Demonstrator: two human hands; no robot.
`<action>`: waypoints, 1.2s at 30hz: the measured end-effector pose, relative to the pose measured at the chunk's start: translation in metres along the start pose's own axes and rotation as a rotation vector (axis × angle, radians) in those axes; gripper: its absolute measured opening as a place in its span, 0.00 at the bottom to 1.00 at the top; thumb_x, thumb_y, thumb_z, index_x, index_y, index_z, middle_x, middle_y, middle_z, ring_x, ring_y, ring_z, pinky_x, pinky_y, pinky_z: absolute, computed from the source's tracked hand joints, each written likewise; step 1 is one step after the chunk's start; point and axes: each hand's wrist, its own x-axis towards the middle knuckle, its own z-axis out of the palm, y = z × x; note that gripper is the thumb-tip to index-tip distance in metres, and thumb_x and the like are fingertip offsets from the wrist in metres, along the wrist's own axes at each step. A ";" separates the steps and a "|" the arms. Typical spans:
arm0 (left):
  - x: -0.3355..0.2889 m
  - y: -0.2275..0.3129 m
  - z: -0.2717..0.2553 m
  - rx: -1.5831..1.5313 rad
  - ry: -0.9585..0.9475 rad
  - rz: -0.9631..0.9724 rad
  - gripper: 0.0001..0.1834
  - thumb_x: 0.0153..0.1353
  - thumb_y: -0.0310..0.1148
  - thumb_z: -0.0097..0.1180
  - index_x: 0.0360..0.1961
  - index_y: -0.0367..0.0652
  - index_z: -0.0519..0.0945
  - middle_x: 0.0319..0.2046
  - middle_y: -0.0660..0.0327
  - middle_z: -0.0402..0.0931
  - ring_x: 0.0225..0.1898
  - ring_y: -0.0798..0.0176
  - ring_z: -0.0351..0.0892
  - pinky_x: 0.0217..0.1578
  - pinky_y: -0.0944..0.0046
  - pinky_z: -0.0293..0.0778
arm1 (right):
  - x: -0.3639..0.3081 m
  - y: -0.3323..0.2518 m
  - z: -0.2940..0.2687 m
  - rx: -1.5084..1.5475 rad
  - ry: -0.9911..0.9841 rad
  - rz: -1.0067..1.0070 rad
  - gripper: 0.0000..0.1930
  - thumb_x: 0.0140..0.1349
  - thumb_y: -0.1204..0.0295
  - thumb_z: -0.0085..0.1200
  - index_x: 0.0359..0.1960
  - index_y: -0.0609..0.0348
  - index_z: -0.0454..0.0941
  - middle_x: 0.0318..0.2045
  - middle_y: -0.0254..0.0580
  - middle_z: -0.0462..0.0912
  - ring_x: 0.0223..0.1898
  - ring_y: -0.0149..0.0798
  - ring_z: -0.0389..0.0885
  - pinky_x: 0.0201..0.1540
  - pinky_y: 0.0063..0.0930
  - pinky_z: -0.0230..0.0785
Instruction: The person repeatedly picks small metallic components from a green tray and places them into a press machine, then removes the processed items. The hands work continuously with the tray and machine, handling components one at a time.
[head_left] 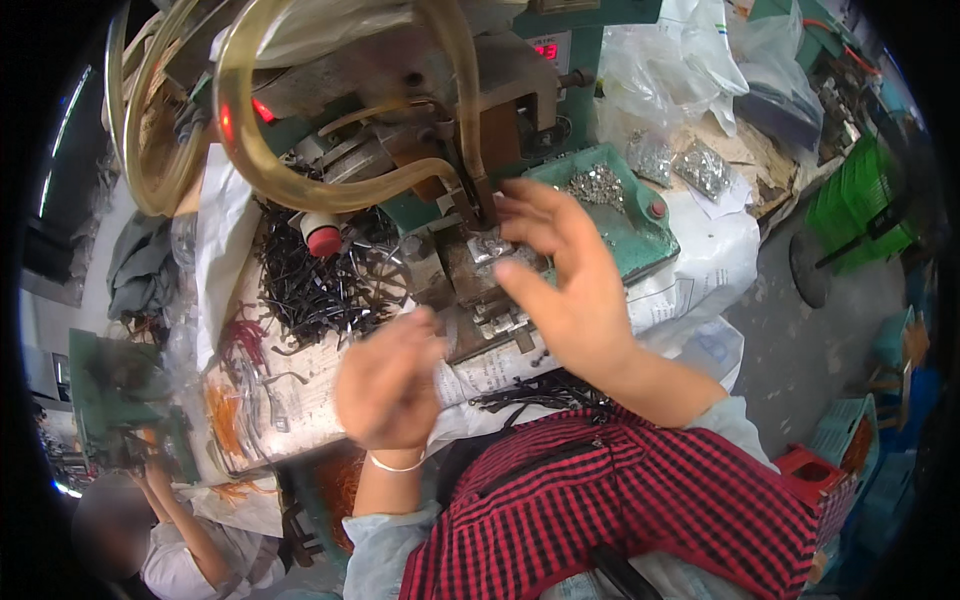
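My right hand (578,285) reaches over the metal work block of a bench machine (490,250). Its thumb and fingers are apart, and nothing shows between them. The fingertips are close to the upright metal tool head (478,200), where a clear tube ends. My left hand (392,380) is over the table's near edge, smeared by motion, so its fingers and anything in them cannot be made out. Beyond it lies a heap of thin black strips (320,285), perhaps eyeglass temples. Small shiny metal parts (597,188) sit in a green tray (645,235) right of the machine.
A thick yellowish tube (235,110) loops over the machine. A red push button (324,241) stands beside the black heap. Bags of small metal parts (703,168) lie at the back right. Orange strips (222,420) lie at the left. Another person (205,550) works at lower left.
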 end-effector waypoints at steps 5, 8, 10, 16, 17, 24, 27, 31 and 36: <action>0.012 0.000 0.043 0.206 -0.208 0.376 0.13 0.52 0.29 0.76 0.38 0.43 0.87 0.42 0.56 0.87 0.20 0.71 0.73 0.22 0.71 0.68 | 0.017 0.011 -0.040 -0.121 -0.162 -0.011 0.31 0.63 0.84 0.55 0.70 0.65 0.67 0.65 0.47 0.77 0.66 0.42 0.76 0.69 0.36 0.66; 0.010 -0.009 0.054 0.126 -0.156 0.393 0.15 0.50 0.27 0.78 0.39 0.44 0.86 0.39 0.57 0.88 0.20 0.69 0.74 0.19 0.70 0.66 | 0.034 0.040 -0.095 -0.379 0.152 0.003 0.28 0.64 0.84 0.54 0.68 0.63 0.70 0.61 0.46 0.80 0.64 0.42 0.78 0.67 0.35 0.69; 0.010 -0.008 0.059 0.104 -0.150 0.387 0.16 0.48 0.26 0.79 0.39 0.45 0.86 0.38 0.58 0.88 0.20 0.67 0.75 0.19 0.69 0.67 | 0.031 0.086 -0.147 -0.467 0.368 -0.020 0.27 0.65 0.84 0.53 0.67 0.61 0.71 0.59 0.47 0.82 0.61 0.42 0.81 0.64 0.35 0.71; 0.007 -0.018 0.059 0.124 -0.131 0.459 0.12 0.52 0.28 0.76 0.37 0.42 0.86 0.39 0.57 0.86 0.18 0.73 0.71 0.19 0.72 0.64 | -0.015 0.081 -0.154 -0.977 0.118 0.137 0.09 0.57 0.76 0.62 0.41 0.57 0.85 0.44 0.46 0.85 0.48 0.53 0.83 0.55 0.41 0.73; 0.007 -0.016 0.058 0.118 -0.145 0.426 0.13 0.51 0.27 0.77 0.38 0.43 0.86 0.38 0.57 0.87 0.19 0.71 0.73 0.19 0.71 0.66 | -0.016 0.081 -0.151 -1.055 0.119 0.108 0.10 0.56 0.76 0.64 0.41 0.58 0.85 0.43 0.46 0.85 0.48 0.52 0.82 0.54 0.40 0.73; -0.021 0.011 0.043 0.036 -0.164 0.116 0.18 0.53 0.25 0.72 0.46 0.42 0.86 0.52 0.54 0.86 0.22 0.67 0.74 0.24 0.67 0.69 | -0.005 0.091 -0.125 -1.362 0.120 -0.029 0.07 0.56 0.74 0.66 0.37 0.55 0.83 0.39 0.46 0.82 0.48 0.54 0.79 0.56 0.49 0.71; -0.043 0.030 -0.004 0.124 -0.235 0.057 0.19 0.53 0.24 0.73 0.47 0.43 0.86 0.50 0.55 0.87 0.21 0.67 0.74 0.23 0.67 0.68 | -0.011 0.107 -0.131 -1.244 0.198 0.029 0.07 0.59 0.77 0.62 0.39 0.59 0.81 0.38 0.49 0.83 0.46 0.56 0.79 0.53 0.49 0.71; -0.019 0.014 -0.046 0.375 0.175 -0.194 0.11 0.54 0.19 0.68 0.38 0.41 0.85 0.39 0.55 0.87 0.24 0.58 0.79 0.26 0.64 0.71 | -0.012 0.104 -0.141 -1.114 0.244 -0.141 0.11 0.61 0.81 0.57 0.46 0.60 0.82 0.38 0.51 0.83 0.44 0.58 0.79 0.50 0.48 0.71; 0.013 -0.071 -0.027 0.777 -0.225 -0.267 0.08 0.53 0.22 0.63 0.35 0.39 0.85 0.35 0.57 0.79 0.38 0.53 0.80 0.39 0.53 0.76 | 0.000 0.097 -0.127 -1.296 0.207 -0.161 0.14 0.63 0.81 0.55 0.50 0.60 0.84 0.40 0.51 0.83 0.45 0.58 0.80 0.51 0.47 0.72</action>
